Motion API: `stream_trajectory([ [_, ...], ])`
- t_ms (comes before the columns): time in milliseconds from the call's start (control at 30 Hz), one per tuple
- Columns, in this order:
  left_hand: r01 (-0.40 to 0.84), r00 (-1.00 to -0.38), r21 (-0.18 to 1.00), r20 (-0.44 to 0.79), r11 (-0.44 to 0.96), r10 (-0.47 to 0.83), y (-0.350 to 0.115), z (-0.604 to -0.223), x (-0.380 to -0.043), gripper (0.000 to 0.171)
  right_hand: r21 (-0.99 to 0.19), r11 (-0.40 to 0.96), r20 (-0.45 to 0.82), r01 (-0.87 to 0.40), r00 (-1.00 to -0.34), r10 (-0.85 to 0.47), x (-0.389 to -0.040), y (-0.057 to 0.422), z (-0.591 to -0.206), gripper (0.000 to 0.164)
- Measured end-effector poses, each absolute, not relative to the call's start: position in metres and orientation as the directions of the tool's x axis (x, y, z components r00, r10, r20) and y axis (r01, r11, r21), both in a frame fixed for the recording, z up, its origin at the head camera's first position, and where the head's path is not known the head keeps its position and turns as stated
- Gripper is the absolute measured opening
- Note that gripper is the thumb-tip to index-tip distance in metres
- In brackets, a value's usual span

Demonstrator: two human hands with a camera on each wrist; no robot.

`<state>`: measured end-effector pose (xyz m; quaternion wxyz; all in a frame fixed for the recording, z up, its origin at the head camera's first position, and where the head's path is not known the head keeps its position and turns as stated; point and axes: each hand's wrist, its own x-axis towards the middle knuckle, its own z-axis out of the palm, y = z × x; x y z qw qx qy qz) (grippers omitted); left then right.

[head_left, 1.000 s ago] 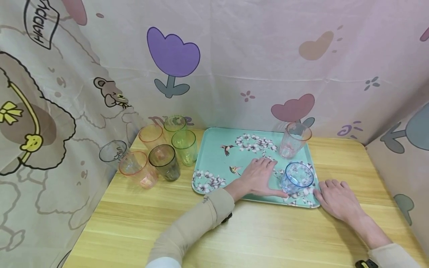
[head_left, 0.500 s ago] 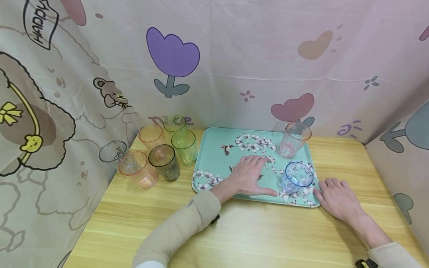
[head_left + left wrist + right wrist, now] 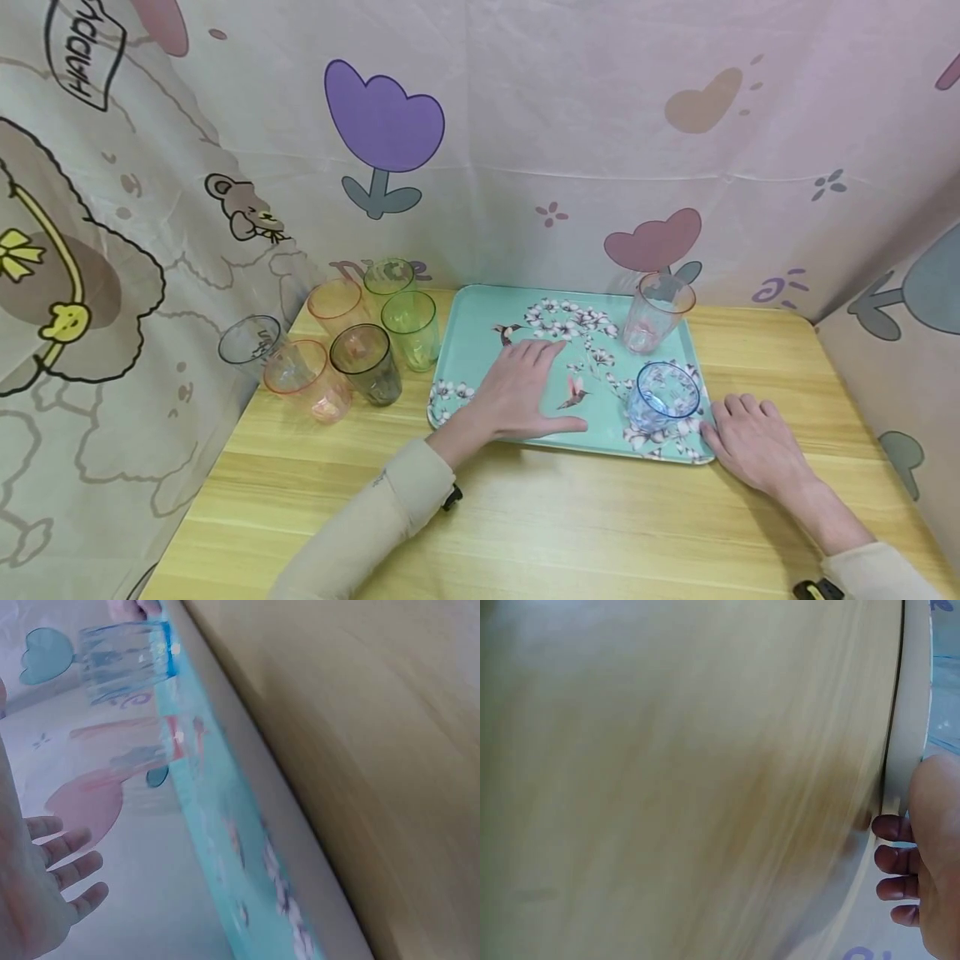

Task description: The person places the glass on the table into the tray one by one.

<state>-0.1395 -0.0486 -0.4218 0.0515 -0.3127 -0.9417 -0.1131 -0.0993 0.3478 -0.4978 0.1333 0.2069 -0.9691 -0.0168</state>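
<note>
My left hand (image 3: 516, 393) hovers over the left half of a mint-green flowered tray (image 3: 480, 304), thumb spread from straight fingers, holding nothing. In the left wrist view its fingers (image 3: 75, 870) are extended and apart. On the tray's right side a clear tumbler with a blue rim (image 3: 663, 400) stands upright. Behind it is a pinkish tumbler with a red-orange rim (image 3: 656, 315). My right hand (image 3: 757, 443) rests on the wooden table beside the tray's front right corner, thumb near the edge and fingers loosely bent, with nothing in it.
Left of the tray stand several more tumblers: a dark grey one (image 3: 366, 365), a green one (image 3: 411, 332), a pink-orange one (image 3: 307, 382), an orange one (image 3: 335, 308) and a clear dark-rimmed one (image 3: 251, 343). A patterned curtain (image 3: 510, 125) hangs behind the table (image 3: 570, 517).
My left hand has moved left across the tray, away from the blue-rimmed tumbler. The right hand and all the tumblers have stayed in place.
</note>
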Motion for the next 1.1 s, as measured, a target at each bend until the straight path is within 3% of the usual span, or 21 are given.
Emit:
stream_trajectory([
  [300, 0.562, -0.826, 0.275, 0.242, 0.780, 0.509, -0.097, -0.412, -0.121, 0.121, 0.092, 0.914, 0.261, -0.394, -0.877, -0.404, -0.099, 0.348, -0.499, 0.025],
  [800, 0.443, -0.874, 0.218, 0.322, 0.869, 0.365, -0.172, -0.395, -0.084, 0.134, 0.101, 0.914, 0.242, -0.393, -0.882, -0.405, -0.099, 0.347, -0.497, 0.026],
  [1100, 0.368, -0.882, 0.322, 0.419, 0.872, 0.217, -0.217, -0.382, -0.071, 0.134, 0.105, 0.914, 0.248, -0.392, -0.879, -0.406, -0.099, 0.348, -0.498, 0.027],
])
